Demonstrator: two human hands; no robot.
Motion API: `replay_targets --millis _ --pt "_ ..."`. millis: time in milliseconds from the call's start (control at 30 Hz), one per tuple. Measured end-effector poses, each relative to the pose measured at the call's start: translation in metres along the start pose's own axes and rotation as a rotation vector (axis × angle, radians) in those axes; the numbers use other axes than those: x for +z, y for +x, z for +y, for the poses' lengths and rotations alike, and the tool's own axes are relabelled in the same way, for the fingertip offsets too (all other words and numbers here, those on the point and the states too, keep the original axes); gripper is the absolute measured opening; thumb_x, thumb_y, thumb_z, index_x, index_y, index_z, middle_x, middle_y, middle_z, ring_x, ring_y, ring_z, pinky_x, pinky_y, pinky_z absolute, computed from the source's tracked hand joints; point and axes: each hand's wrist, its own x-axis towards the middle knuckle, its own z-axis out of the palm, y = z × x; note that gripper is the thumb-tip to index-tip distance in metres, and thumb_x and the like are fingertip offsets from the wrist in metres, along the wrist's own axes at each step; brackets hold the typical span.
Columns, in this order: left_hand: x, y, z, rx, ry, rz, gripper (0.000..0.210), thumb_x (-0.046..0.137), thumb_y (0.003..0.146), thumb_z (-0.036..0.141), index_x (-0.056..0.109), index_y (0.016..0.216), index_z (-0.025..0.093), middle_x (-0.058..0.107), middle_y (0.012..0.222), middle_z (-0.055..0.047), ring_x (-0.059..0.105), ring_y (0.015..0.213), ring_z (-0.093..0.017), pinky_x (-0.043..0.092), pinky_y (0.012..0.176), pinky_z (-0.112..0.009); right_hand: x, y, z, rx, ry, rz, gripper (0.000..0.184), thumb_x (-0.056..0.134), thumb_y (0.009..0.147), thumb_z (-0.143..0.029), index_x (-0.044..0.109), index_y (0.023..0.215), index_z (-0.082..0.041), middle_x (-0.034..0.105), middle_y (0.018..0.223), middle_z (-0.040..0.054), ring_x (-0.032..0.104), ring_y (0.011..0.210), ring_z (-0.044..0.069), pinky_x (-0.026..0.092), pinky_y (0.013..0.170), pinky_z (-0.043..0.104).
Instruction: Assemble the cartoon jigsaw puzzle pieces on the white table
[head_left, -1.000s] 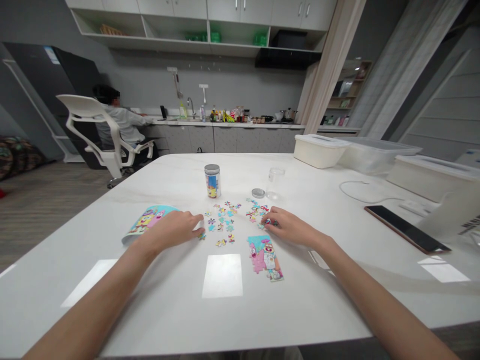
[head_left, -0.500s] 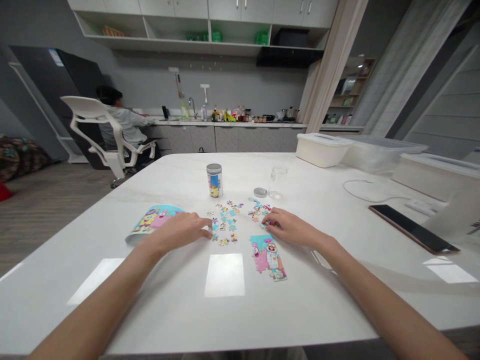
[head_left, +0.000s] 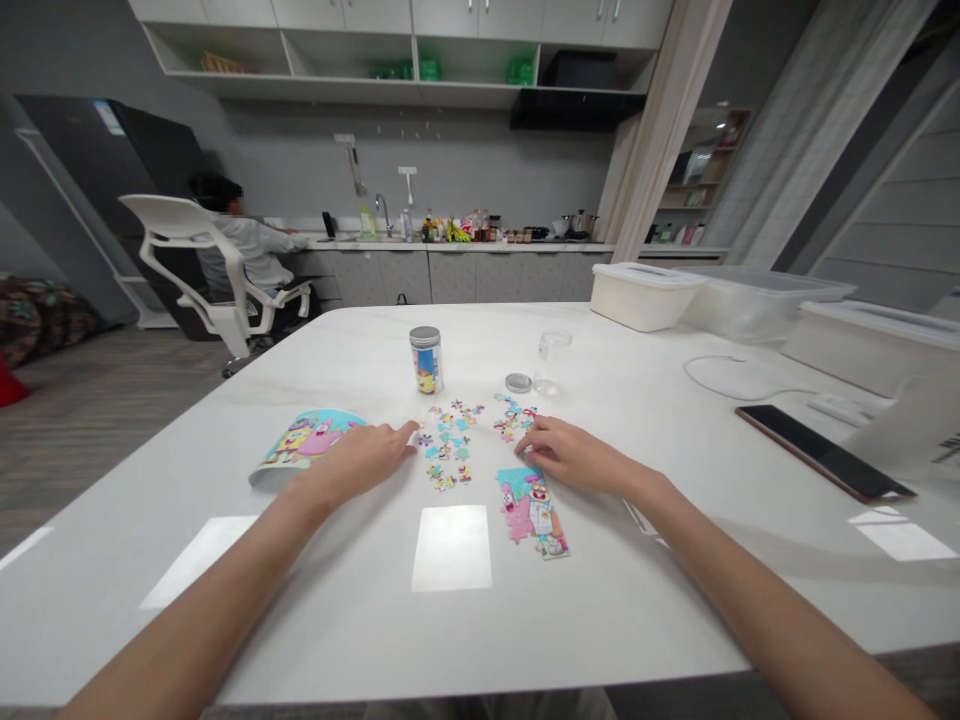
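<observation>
My left hand [head_left: 369,455] hovers at the left edge of a loose group of jigsaw pieces [head_left: 444,453], index finger stretched out near a small piece and thumb apart below it. My right hand [head_left: 568,453] is closed, fingertips pinched at a jigsaw piece [head_left: 523,455] that they mostly hide. Beyond its fingers lies a second cluster of loose pieces [head_left: 506,421]. Just in front of that hand is a partly joined puzzle [head_left: 534,512] with a pink starfish and a figure in white. A curled picture sheet [head_left: 306,440] lies beside my left wrist.
A lidded jar [head_left: 426,360] with a printed picture stands behind the pieces. Near it are a loose grey lid [head_left: 518,383] and a clear jar [head_left: 553,362]. At right are a phone [head_left: 821,452], a cable and storage boxes [head_left: 646,296]. A person sits at the far left.
My left hand has drawn slightly up and left from the left group of pieces. My right hand has shifted slightly left, staying among the right-hand pieces.
</observation>
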Motion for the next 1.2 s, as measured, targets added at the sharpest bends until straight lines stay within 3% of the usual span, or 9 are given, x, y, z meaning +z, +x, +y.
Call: replay_targets --millis 200,367,500,700,867,1067,1200 --pt "0.0 0.001 -0.001 0.015 0.01 -0.014 0.033 0.031 0.096 0.032 0.058 0.108 0.018 0.068 0.081 -0.011 0.067 0.07 -0.025 0.047 0.063 -0.033 -0.002 -0.002 0.005 0.092 -0.04 0.043 0.017 0.049 0.089 -0.02 0.063 0.097 -0.023 0.06 0.094 0.006 0.057 0.09 0.02 0.046 0.078 0.033" --pt "0.001 0.0 0.001 0.018 0.013 0.036 0.037 0.031 0.095 0.033 0.056 0.118 0.017 0.069 0.082 -0.013 0.067 0.073 -0.026 0.047 0.064 -0.034 -0.002 -0.002 0.004 0.092 -0.051 0.054 0.016 0.048 0.089 -0.02 0.062 0.097 -0.022 0.061 0.093 0.0065 0.057 0.091 0.021 0.046 0.08 0.034" --pt "0.002 0.0 0.004 0.018 0.009 0.016 0.039 0.027 0.095 0.031 0.06 0.111 0.017 0.069 0.08 -0.013 0.067 0.074 -0.027 0.047 0.065 -0.036 -0.001 -0.001 0.002 0.083 -0.036 0.036 0.017 0.049 0.088 -0.019 0.062 0.099 -0.023 0.06 0.092 0.006 0.057 0.089 0.02 0.046 0.078 0.032" --pt "0.005 0.002 0.005 0.004 0.014 0.044 0.045 0.026 0.095 0.036 0.051 0.126 0.016 0.069 0.083 -0.014 0.067 0.075 -0.028 0.046 0.065 -0.036 0.0 -0.002 0.006 0.101 -0.067 0.088 0.017 0.051 0.086 -0.02 0.063 0.099 -0.021 0.058 0.099 0.0075 0.058 0.089 0.02 0.046 0.081 0.033" --pt "0.002 0.001 0.007 0.02 0.005 0.065 0.041 0.028 0.094 0.035 0.059 0.112 0.017 0.068 0.076 -0.012 0.066 0.07 -0.025 0.045 0.063 -0.033 0.0 -0.003 0.014 0.209 -0.034 0.116 0.019 0.055 0.083 -0.022 0.064 0.1 -0.022 0.059 0.102 0.0076 0.059 0.091 0.021 0.046 0.083 0.034" --pt "-0.001 -0.003 0.008 0.044 -0.011 0.09 0.036 0.031 0.092 0.035 0.061 0.105 0.018 0.067 0.073 -0.011 0.065 0.067 -0.023 0.045 0.062 -0.033 -0.003 -0.004 0.026 0.286 -0.112 0.14 0.022 0.051 0.082 -0.013 0.07 0.086 -0.023 0.064 0.097 0.0075 0.06 0.091 0.023 0.046 0.08 0.035" --pt "0.002 -0.002 0.007 0.062 -0.039 0.098 0.036 0.031 0.093 0.036 0.061 0.103 0.018 0.066 0.071 -0.01 0.064 0.065 -0.022 0.045 0.063 -0.032 -0.003 -0.003 0.025 0.211 -0.084 0.177 0.027 0.049 0.083 -0.01 0.066 0.101 -0.02 0.062 0.108 0.0086 0.059 0.1 0.022 0.045 0.089 0.037"
